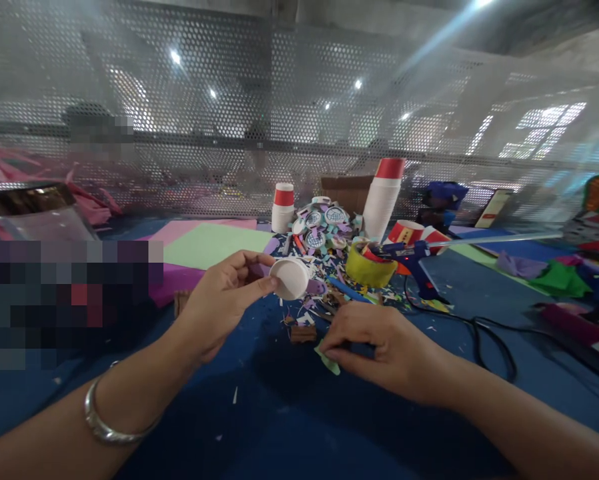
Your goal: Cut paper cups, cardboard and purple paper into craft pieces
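My left hand [224, 293] is closed on a small white paper cup [290, 277], held on its side above the blue table [279, 413] with its base facing me. A silver bangle [107, 420] circles that wrist. My right hand [374, 340] rests low on the table, fingers pinched on a light green paper scrap [328, 361]. Just beyond both hands lies a heap of paper cuttings [319, 303] and a pile of round decorated discs [322, 223].
A yellow tape roll [369, 267] and a blue glue gun [414, 257] with a black cable [479, 333] lie right of centre. Red-and-white cups [283, 207] and a tall cup stack [383, 197] stand behind. Coloured sheets [209, 243] lie left; a perforated metal screen [299, 120] backs the table.
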`<move>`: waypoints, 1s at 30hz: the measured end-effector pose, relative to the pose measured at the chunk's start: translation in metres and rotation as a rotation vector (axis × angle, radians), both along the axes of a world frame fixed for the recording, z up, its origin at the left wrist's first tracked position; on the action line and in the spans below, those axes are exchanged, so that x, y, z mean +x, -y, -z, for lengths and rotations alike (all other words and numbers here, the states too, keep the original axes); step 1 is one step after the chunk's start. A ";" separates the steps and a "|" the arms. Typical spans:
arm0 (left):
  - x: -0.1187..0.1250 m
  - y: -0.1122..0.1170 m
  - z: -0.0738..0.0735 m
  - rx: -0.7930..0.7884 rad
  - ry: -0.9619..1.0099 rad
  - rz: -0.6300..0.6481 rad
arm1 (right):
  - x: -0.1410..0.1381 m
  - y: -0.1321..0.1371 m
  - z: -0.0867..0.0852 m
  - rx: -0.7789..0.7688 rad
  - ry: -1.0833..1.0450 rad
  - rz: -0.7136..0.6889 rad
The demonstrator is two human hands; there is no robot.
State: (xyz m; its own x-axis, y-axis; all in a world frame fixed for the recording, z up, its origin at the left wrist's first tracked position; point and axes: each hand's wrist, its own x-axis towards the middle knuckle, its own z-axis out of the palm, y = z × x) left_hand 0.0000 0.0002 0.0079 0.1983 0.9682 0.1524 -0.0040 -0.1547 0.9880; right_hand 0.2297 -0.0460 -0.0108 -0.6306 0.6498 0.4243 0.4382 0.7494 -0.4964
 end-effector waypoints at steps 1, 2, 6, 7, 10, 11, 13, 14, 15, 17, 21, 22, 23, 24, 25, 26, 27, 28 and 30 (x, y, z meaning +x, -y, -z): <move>0.000 0.000 0.000 -0.027 0.018 0.018 | 0.001 -0.001 0.000 0.002 -0.033 0.023; 0.001 -0.001 0.000 -0.056 0.034 0.036 | 0.002 -0.001 0.000 0.010 -0.066 0.048; 0.001 -0.001 -0.002 -0.160 0.068 0.112 | 0.004 -0.001 -0.003 0.133 -0.194 0.106; 0.001 0.000 -0.002 -0.187 0.078 0.126 | 0.004 0.000 -0.005 0.184 -0.229 0.105; 0.001 0.001 -0.004 -0.249 0.117 0.166 | 0.003 0.005 -0.011 0.370 -0.308 0.091; 0.002 0.002 -0.004 -0.263 0.120 0.179 | 0.003 0.006 -0.012 0.427 -0.313 0.086; 0.003 0.003 -0.005 -0.280 0.107 0.199 | 0.002 0.010 -0.015 0.515 -0.304 0.072; 0.003 0.003 -0.006 -0.290 0.094 0.207 | 0.002 0.011 -0.015 0.540 -0.293 0.062; 0.003 0.004 -0.006 -0.298 0.078 0.216 | 0.001 0.012 -0.016 0.555 -0.281 0.052; 0.004 0.004 -0.005 -0.303 0.039 0.246 | 0.001 0.015 -0.017 0.576 -0.258 0.027; 0.004 0.003 0.001 -0.293 -0.050 0.333 | -0.002 0.019 -0.015 0.578 -0.202 -0.024; 0.004 0.003 0.002 -0.289 -0.075 0.356 | -0.002 0.019 -0.013 0.576 -0.188 -0.047; 0.005 0.002 0.004 -0.283 -0.103 0.380 | -0.003 0.019 -0.012 0.580 -0.174 -0.070; 0.005 0.002 0.005 -0.275 -0.133 0.404 | -0.004 0.019 -0.010 0.591 -0.162 -0.086; 0.006 0.002 0.006 -0.265 -0.162 0.429 | -0.005 0.019 -0.009 0.607 -0.151 -0.095; 0.006 0.002 0.006 -0.255 -0.186 0.451 | -0.006 0.019 -0.008 0.625 -0.141 -0.094; 0.007 0.003 0.006 -0.245 -0.207 0.466 | -0.007 0.020 -0.008 0.639 -0.126 -0.091; 0.008 0.003 0.006 -0.234 -0.221 0.476 | -0.008 0.020 -0.008 0.644 -0.105 -0.086; 0.009 0.005 0.005 -0.221 -0.246 0.495 | -0.010 0.022 -0.010 0.644 -0.060 -0.080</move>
